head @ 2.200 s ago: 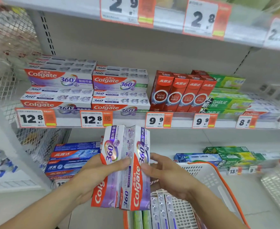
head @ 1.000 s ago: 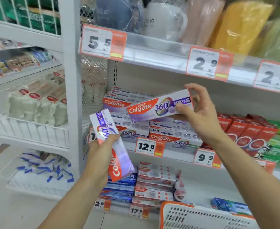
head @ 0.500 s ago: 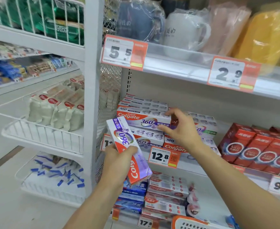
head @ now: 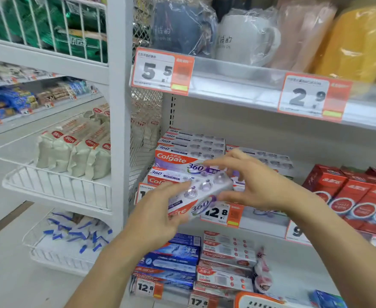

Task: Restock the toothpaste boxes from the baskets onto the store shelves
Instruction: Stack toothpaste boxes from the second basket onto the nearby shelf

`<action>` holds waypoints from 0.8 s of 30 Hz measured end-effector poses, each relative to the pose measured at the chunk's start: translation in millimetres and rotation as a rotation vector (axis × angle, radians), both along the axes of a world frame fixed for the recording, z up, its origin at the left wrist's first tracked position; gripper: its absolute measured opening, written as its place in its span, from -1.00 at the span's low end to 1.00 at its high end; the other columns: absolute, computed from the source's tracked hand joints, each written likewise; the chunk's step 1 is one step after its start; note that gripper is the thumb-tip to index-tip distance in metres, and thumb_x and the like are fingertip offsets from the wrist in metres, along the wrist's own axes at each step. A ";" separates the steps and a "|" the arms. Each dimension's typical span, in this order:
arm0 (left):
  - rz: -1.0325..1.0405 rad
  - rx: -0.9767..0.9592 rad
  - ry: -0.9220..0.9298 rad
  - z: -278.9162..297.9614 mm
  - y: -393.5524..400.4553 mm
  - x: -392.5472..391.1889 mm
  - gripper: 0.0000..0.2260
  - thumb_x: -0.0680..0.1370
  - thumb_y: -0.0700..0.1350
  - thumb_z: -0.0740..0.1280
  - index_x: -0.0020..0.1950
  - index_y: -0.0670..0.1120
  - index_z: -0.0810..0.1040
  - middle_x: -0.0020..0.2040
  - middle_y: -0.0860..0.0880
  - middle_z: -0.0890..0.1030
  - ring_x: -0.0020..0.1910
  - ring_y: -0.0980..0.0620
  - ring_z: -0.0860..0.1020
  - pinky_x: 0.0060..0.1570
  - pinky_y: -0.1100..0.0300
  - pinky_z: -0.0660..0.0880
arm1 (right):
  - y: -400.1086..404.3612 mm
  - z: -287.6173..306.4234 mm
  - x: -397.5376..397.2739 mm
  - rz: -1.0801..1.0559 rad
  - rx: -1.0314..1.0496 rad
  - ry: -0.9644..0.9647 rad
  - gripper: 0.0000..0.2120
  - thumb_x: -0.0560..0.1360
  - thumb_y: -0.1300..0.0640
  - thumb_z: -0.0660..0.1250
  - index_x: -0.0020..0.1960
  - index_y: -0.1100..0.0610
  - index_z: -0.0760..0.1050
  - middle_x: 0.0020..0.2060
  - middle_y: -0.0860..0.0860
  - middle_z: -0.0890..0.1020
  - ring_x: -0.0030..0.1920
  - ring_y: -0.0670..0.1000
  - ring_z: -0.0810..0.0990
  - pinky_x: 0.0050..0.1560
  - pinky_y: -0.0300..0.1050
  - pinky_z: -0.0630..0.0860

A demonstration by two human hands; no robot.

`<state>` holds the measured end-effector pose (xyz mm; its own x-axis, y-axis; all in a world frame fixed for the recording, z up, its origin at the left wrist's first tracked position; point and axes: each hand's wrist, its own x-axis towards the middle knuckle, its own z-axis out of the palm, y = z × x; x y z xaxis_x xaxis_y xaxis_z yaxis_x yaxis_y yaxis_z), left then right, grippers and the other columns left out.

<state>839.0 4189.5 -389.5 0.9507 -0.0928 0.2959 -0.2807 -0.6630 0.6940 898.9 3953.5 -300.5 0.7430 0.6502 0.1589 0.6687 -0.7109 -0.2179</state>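
Note:
I hold one purple and white Colgate 360 toothpaste box [head: 201,193] lying sideways in front of the middle shelf. My left hand [head: 156,215] grips its left end from below. My right hand [head: 252,182] pinches its right end, thumb under and fingers over. Behind the box, stacks of the same Colgate 360 boxes [head: 183,152] sit on the shelf, and a second stack [head: 269,157] lies to their right. Just the orange rim of the white basket [head: 257,301] shows at the bottom edge.
Red toothpaste boxes [head: 349,194] stand to the right. Blue and white boxes [head: 182,261] fill the shelf below. Wrapped mugs [head: 242,38] sit on the shelf above. A white upright post [head: 118,130] and wire baskets of packets [head: 71,165] are on the left.
My right hand left the shelved stack and came back to the box in my left hand. That box turned from upright to lying sideways, and both hands hold it now.

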 end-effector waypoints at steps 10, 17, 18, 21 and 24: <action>0.333 -0.138 -0.373 10.1 3.4 15.1 -0.20 0.40 0.02 0.58 0.54 -0.03 0.27 0.42 0.01 0.35 0.40 0.11 0.32 0.39 0.25 0.24 | 2.2 -42.5 4.6 -0.199 0.317 -0.256 -0.49 0.47 -0.11 0.47 0.38 -0.07 0.47 0.12 -0.09 0.56 0.10 -0.09 0.52 0.11 -0.16 0.46; 0.356 -0.405 0.014 -10.0 8.9 46.8 -0.20 0.53 0.00 0.46 0.62 -0.09 0.08 0.54 -0.03 0.34 0.50 0.00 0.34 0.35 0.18 0.25 | 19.5 -80.4 13.5 -0.359 0.236 -0.302 -0.44 0.51 -0.12 0.41 0.47 -0.02 0.42 0.31 0.01 0.37 0.25 -0.02 0.38 0.28 -0.03 0.49; 0.345 -0.432 0.043 -11.0 9.6 50.7 -0.22 0.53 0.00 0.46 0.61 -0.07 0.10 0.50 -0.01 0.39 0.45 0.03 0.39 0.31 0.19 0.28 | 21.1 -83.4 14.7 -0.370 0.201 -0.361 -0.46 0.51 -0.12 0.39 0.45 0.00 0.44 0.36 0.06 0.38 0.31 0.07 0.39 0.30 0.05 0.48; 0.304 -0.467 0.075 -18.4 13.4 61.9 -0.35 0.52 0.01 0.48 0.52 0.07 0.24 0.34 0.10 0.53 0.31 0.06 0.54 0.36 -0.02 0.44 | 25.6 -86.4 19.9 -0.325 0.152 -0.433 -0.48 0.54 -0.08 0.32 0.46 0.06 0.43 0.42 0.09 0.44 0.42 0.17 0.36 0.40 0.14 0.41; 0.259 -0.452 0.104 -22.4 16.4 67.5 -0.45 0.50 -0.02 0.50 0.42 0.12 0.33 0.28 0.11 0.58 0.26 0.05 0.57 0.28 -0.15 0.52 | 27.8 -87.4 25.2 -0.268 0.152 -0.396 -0.46 0.57 -0.01 0.35 0.51 0.10 0.37 0.43 0.05 0.46 0.47 0.10 0.32 0.50 -0.03 0.23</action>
